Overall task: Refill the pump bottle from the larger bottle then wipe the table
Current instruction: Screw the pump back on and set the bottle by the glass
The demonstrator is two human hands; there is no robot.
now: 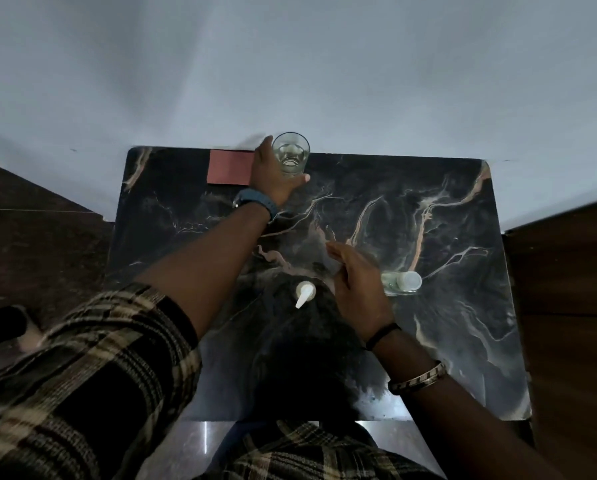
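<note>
A clear glass (pixel 291 153) with a little water stands at the far edge of the dark marble table (pixel 446 306). My left hand (pixel 273 174) is wrapped around its left side and base. A white pump head (pixel 305 293) sits near the table's middle, seen from above; the bottle under it is hard to make out. My right hand (pixel 357 282) hovers open just right of the pump, fingers together and pointing away. A clear bottle with a white cap (pixel 402 282) stands right of that hand. A pink cloth (pixel 229 172) lies flat at the far left, beside the glass.
A grey wall rises directly behind the table. Dark wooden furniture (pixel 567 306) flanks the right side and a dark surface (pixel 37 220) lies on the left. The table's near edge (pixel 376 415) is just in front of my body.
</note>
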